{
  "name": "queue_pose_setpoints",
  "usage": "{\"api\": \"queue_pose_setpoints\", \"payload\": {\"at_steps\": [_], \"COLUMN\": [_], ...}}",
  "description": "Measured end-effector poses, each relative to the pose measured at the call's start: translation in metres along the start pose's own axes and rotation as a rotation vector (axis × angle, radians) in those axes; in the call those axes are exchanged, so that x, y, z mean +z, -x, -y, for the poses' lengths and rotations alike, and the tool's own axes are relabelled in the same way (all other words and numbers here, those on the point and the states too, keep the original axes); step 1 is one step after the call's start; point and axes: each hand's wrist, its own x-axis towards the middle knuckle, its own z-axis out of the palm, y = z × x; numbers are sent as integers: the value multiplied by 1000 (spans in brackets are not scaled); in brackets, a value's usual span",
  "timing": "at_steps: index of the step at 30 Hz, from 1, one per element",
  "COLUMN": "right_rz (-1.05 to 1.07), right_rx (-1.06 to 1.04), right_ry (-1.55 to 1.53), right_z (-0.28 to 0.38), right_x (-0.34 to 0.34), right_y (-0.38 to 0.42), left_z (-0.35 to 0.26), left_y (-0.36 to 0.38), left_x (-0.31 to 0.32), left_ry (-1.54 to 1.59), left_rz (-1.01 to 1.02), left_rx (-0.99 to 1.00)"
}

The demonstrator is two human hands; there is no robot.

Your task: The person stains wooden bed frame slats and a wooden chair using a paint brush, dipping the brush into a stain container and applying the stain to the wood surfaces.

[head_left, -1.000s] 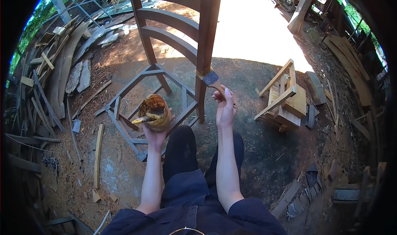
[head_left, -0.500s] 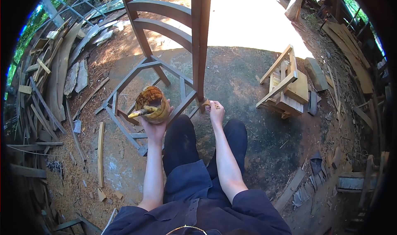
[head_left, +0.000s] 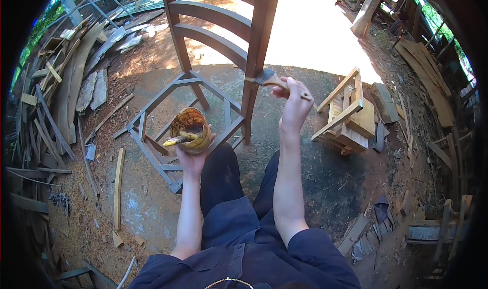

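My left hand (head_left: pixel 193 162) is wrapped under a stained, yellow-brown pot (head_left: pixel 205 142) with a dark inside. A yellowish stick-like handle (head_left: pixel 176 140) lies across the pot's mouth and juts out to the left. In my right hand (head_left: pixel 295 103) is a paintbrush (head_left: pixel 276 79) with a wooden handle, gripped by the fingers. Its bristles point left and meet the upright post of a dark brown wooden chair frame (head_left: pixel 260 40). Curved slats form the chair's back, and its seat frame (head_left: pixel 152 102) has no panel in it.
A small wooden stool (head_left: pixel 351 111) of pale wood lies tipped on the floor at right. Scrap boards (head_left: pixel 71 80) pile up along the left, and more planks (head_left: pixel 429 65) lean at right. A thin wooden strip (head_left: pixel 119 187) lies at lower left.
My right hand has risen with the brush from low on the chair's post to higher up, beside the back. The left hand holds the pot in nearly the same place.
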Motion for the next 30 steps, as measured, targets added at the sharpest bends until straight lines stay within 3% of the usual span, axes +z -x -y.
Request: {"api": "queue_pose_setpoints", "payload": {"at_steps": [8,11,15,23,27,30], "right_rz": [55,166,160,37,-40,-141], "right_rx": [-441,-443,-119,192,350,419], "right_ry": [-350,-592,-638,-657,-555,-303], "right_z": [119,119,44,-124,-198,-269], "right_x": [45,48,34,-39,-75,-103], "right_y": [-64,-81,-59,38,70,83], "left_z": [2,2,2,1,3,8], "left_y": [0,0,-1,7,6,-6], "left_x": [-2,-1,-5,-16,-11,-15], "left_ry": [-5,-43,23,33,77,42], "left_rz": [17,-12,31,-6,46,43], "left_rx": [15,27,10,-58,-137,-146]}}
